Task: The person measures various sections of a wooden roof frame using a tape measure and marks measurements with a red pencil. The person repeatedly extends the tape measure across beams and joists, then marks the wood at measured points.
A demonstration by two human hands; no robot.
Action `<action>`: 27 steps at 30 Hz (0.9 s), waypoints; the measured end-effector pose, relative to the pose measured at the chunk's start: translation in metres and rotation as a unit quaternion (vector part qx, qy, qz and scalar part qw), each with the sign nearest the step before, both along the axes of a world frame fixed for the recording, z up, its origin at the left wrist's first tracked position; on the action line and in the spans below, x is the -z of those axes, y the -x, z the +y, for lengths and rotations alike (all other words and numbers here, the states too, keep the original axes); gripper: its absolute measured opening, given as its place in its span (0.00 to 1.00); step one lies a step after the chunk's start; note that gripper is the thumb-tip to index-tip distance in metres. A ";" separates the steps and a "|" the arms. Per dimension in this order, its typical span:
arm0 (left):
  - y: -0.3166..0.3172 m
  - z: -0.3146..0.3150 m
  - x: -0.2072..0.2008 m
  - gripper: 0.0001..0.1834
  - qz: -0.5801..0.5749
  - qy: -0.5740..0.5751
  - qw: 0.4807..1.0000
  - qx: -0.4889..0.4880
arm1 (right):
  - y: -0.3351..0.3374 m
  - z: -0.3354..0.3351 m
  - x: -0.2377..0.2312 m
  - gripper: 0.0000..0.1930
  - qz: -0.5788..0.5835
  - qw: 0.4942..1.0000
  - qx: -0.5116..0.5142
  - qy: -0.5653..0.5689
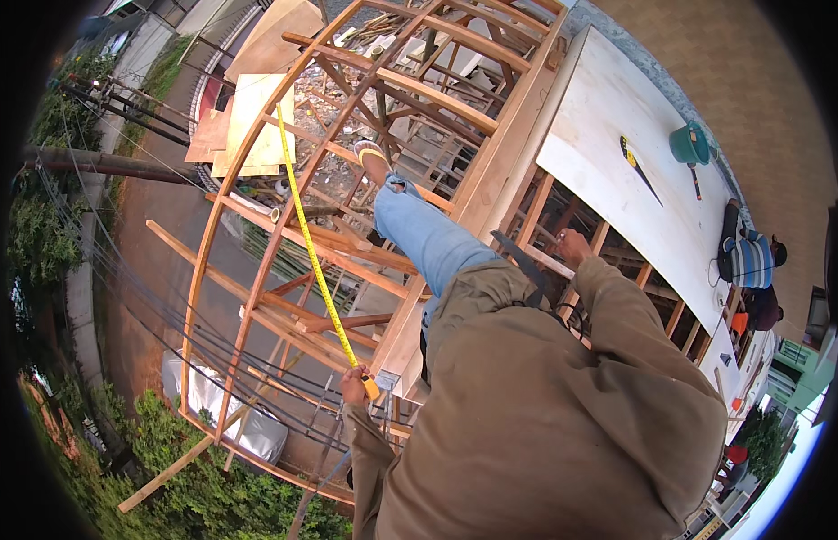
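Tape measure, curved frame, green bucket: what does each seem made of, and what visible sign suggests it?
Tape measure: yellow-orange, probably plastic housing, judging by its even colour; the thin yellow blade is perhaps coated metal, spanning fairly straight. Curved frame: bare-looking wood, its brown tones varying along its length. Green bucket: probably plastic, from its uniform colour and smooth look.

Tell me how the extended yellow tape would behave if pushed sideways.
The long, thin tape would likely bend or twist, being a narrow strip stretched across open framework. Its yellow case, small enough for the left hand to hold, is probably light and easy to steer.
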State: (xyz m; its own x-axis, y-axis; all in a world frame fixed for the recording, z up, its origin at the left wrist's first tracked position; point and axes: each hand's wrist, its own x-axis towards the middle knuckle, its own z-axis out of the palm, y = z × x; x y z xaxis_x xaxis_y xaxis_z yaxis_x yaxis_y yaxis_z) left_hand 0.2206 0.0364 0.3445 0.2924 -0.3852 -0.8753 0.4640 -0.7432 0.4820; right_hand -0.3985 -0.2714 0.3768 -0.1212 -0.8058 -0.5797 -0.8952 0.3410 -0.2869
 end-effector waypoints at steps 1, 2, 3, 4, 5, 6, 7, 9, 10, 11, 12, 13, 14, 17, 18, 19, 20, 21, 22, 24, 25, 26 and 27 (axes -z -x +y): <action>-0.009 -0.005 0.001 0.09 0.003 0.006 1.000 -0.005 | 0.005 0.009 -0.001 0.10 0.001 1.000 0.004 -0.002; -0.018 -0.011 0.004 0.09 0.003 0.012 1.000 -0.006 | 0.011 0.017 -0.001 0.10 -0.004 1.000 0.012 0.001; -0.026 -0.017 0.008 0.09 0.001 0.021 1.000 0.001 | 0.018 0.024 -0.001 0.10 -0.016 1.000 0.025 0.006; -0.034 -0.021 0.011 0.08 -0.005 0.028 1.000 0.011 | 0.025 0.033 0.000 0.11 -0.016 1.000 0.022 0.015; -0.043 -0.022 0.014 0.08 -0.003 0.050 0.999 0.018 | 0.030 0.044 0.002 0.11 -0.023 0.999 0.026 0.025; -0.051 -0.026 0.019 0.08 -0.026 0.032 0.999 0.030 | 0.036 0.048 0.003 0.11 -0.031 0.998 0.038 0.035; -0.056 -0.032 0.026 0.08 -0.042 0.035 0.998 0.033 | 0.041 0.049 0.004 0.12 -0.025 0.998 0.033 0.044; -0.061 -0.030 0.033 0.08 -0.040 0.003 0.999 0.016 | 0.045 0.058 0.003 0.12 -0.016 0.998 0.048 0.032; -0.060 -0.030 0.037 0.08 -0.042 0.023 0.999 0.020 | 0.047 0.054 0.001 0.12 -0.021 0.998 0.041 0.041; -0.058 -0.025 0.037 0.08 -0.044 0.023 0.998 0.027 | 0.047 0.055 -0.001 0.12 -0.024 0.998 0.046 0.031; -0.054 -0.018 0.036 0.08 -0.050 0.006 0.998 0.031 | 0.047 0.056 -0.004 0.12 -0.024 0.998 0.063 0.009; -0.047 -0.013 0.037 0.08 -0.034 0.020 0.999 0.019 | 0.046 0.052 -0.005 0.11 -0.022 0.998 0.056 0.008; -0.036 -0.007 0.035 0.08 -0.023 0.018 1.000 0.005 | 0.046 0.049 -0.006 0.11 -0.013 0.999 0.026 0.023; -0.004 0.005 0.032 0.07 0.033 0.039 0.998 -0.023 | 0.045 0.036 0.000 0.11 -0.011 0.999 0.016 0.027; 0.008 0.002 0.036 0.08 0.021 0.022 0.999 -0.020 | 0.046 0.032 0.005 0.11 -0.019 0.999 0.010 0.031; 0.018 0.002 0.039 0.08 0.011 0.008 1.000 -0.018 | 0.046 0.033 0.009 0.11 -0.032 0.999 0.012 0.037; 0.023 0.004 0.040 0.08 -0.001 -0.005 1.000 -0.009 | 0.046 0.036 0.013 0.10 -0.049 0.998 0.018 0.036; 0.024 0.001 0.043 0.07 0.040 -0.008 0.999 -0.029 | 0.047 0.038 0.015 0.09 -0.074 0.996 0.030 0.043; 0.024 -0.003 0.046 0.07 0.013 -0.004 1.000 -0.016 | 0.048 0.036 0.016 0.09 -0.087 0.993 0.076 0.031; 0.026 -0.015 0.058 0.07 -0.037 0.022 0.999 0.013 | 0.055 0.049 0.002 0.10 -0.020 0.999 0.019 0.031; 0.020 -0.024 0.064 0.07 -0.032 0.014 0.999 0.026 | 0.057 0.055 -0.007 0.10 -0.011 0.999 0.021 0.038; 0.014 -0.034 0.071 0.08 -0.053 0.033 0.997 0.042 | 0.057 0.059 -0.015 0.10 -0.007 0.999 0.036 0.040; 0.008 -0.045 0.078 0.08 -0.074 0.050 0.994 0.057 | 0.056 0.065 -0.025 0.09 -0.035 0.995 0.093 0.022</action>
